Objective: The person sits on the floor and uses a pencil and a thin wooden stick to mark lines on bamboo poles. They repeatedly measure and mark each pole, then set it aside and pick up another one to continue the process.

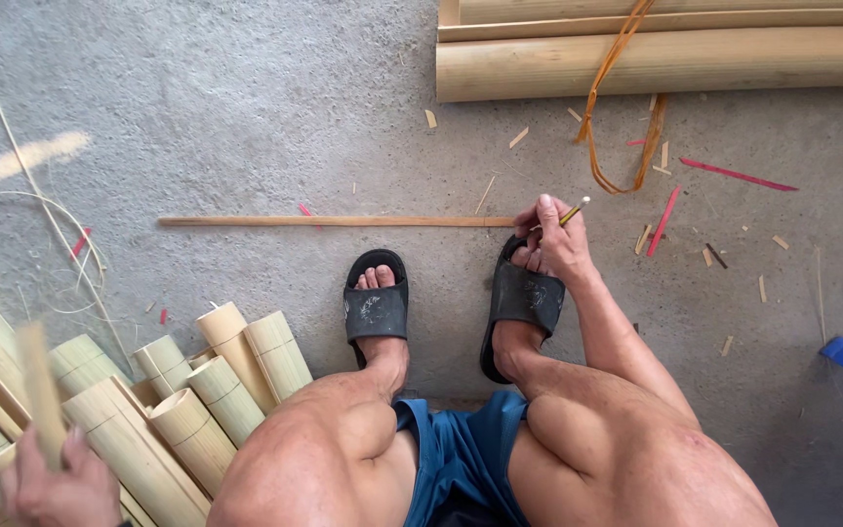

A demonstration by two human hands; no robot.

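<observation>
Our right hand (553, 239) pinches a short yellow pencil (574, 211) at the end of the long thin bamboo strip (334, 222) on the concrete floor (246, 98). Our left hand (56, 488), blurred, clutches a pale split bamboo piece (39, 390). Unpinned, the strip could slide, we judge, skewing any mark.

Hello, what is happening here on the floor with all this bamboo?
A person sits low over a concrete floor, feet in black sandals. The right hand holds a pencil at the end of a thin wooden strip lying flat on the floor. The left hand, blurred, grips a pale bamboo slat above a pile of cut bamboo tubes. Longer bamboo poles lie across the top, with an orange strap over them.
</observation>
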